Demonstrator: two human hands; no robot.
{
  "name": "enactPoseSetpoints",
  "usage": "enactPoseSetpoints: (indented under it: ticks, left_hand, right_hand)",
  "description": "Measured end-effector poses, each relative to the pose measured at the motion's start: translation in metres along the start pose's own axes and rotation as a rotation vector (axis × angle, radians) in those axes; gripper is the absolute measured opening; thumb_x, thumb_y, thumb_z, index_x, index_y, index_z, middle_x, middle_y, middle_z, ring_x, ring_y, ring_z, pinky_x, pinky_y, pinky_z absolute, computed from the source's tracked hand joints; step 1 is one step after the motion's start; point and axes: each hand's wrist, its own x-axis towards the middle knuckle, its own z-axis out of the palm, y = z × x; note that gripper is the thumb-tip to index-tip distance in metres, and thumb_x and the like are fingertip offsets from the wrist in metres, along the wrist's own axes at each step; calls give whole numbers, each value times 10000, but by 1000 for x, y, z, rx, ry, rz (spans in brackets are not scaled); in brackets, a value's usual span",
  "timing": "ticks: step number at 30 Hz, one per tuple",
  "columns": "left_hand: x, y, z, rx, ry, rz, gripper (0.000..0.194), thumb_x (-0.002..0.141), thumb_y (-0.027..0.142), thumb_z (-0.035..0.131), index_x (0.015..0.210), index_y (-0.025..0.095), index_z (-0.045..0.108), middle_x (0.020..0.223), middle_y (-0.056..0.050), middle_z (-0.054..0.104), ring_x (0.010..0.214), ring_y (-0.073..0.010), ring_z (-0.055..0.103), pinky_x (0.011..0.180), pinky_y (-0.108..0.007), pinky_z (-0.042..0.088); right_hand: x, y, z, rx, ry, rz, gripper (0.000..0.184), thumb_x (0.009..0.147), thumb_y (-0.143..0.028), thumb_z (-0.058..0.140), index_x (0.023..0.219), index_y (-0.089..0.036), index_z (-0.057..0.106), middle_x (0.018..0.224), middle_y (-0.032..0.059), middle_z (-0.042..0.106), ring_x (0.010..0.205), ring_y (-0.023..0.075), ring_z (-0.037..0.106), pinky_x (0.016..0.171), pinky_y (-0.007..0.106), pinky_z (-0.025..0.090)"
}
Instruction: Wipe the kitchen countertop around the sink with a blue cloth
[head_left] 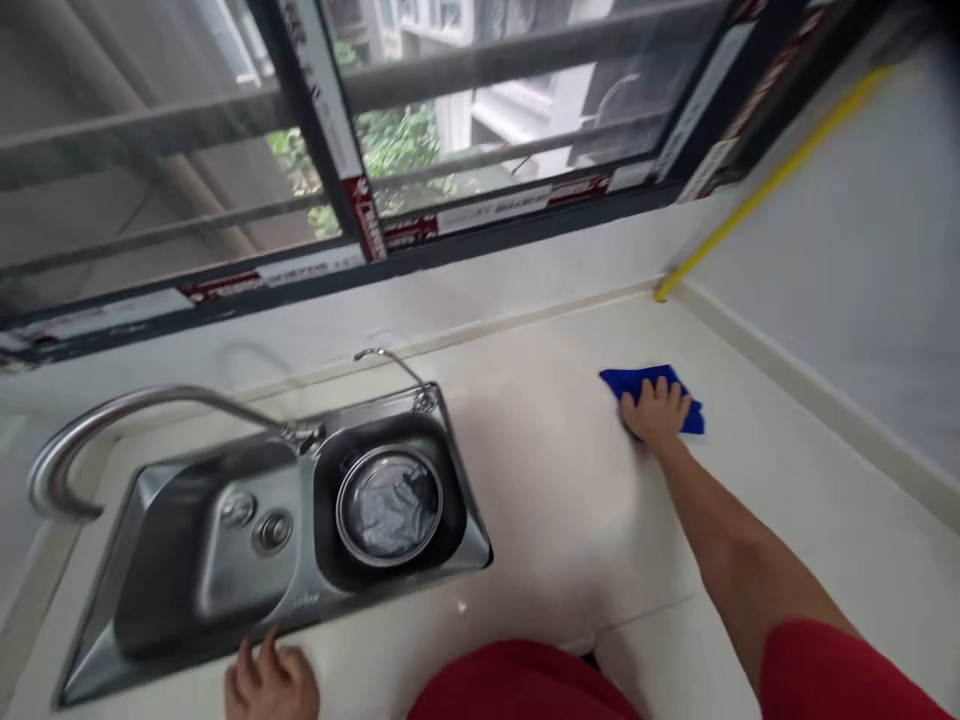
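My right hand (657,411) presses a blue cloth (628,381) onto the white countertop (547,470), the fingers bent over it and part of the cloth showing on both sides. Down by the front rim of the double steel sink (315,610) rests my left hand (271,684), fingers slightly curled and apart, with nothing in it. A round metal-rimmed strainer or pot (390,506) sits in the right basin, with crumpled grey plastic-like material inside.
A tall curved faucet (169,395) arches over the left basin, and a thin small tap (390,358) stands at the sink's back right corner. A yellow pipe (772,185) runs up the right wall from the counter. Behind is a dark-framed window (465,240).
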Motion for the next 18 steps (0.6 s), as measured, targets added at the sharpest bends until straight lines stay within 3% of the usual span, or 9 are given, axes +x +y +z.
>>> enactPoseSetpoints:
  ticks: [2, 7, 14, 18]
  left_hand:
    - [-4, 2, 0, 37, 24, -23, 466, 796, 321, 500, 1233, 269, 653, 1489, -132, 520, 1437, -389, 385, 1119, -686, 363]
    - [-8, 2, 5, 91, 53, 25, 411, 912, 341, 457, 1246, 205, 653, 1479, -157, 529, 1434, -370, 384, 1153, -638, 345]
    - [-13, -10, 11, 82, 51, 65, 406, 940, 328, 456, 1286, 211, 634, 1491, -145, 515, 1443, -359, 361, 1171, -615, 326]
    - [-13, -8, 10, 58, 40, 61, 408, 940, 324, 458, 1282, 198, 641, 1486, -149, 517, 1446, -359, 351, 1185, -604, 312]
  right_hand:
    - [-15, 11, 11, -47, -10, -76, 735, 927, -590, 267, 1414, -92, 501, 1499, 238, 439, 1469, 440, 238, 1150, 729, 140]
    - [-76, 9, 21, -145, -34, -276, 819, 946, -591, 213, 1443, 17, 449, 1520, 280, 413, 1485, 429, 206, 1186, 651, 131]
    - [-181, -48, 14, -251, -26, -423, 635, 963, -443, 361, 1466, -61, 435, 1534, 210, 434, 1496, 377, 233, 1181, 646, 240]
    - [-221, -83, 13, -252, -31, -453, 612, 959, -412, 390, 1475, -86, 429, 1534, 197, 441, 1494, 374, 252, 1182, 643, 264]
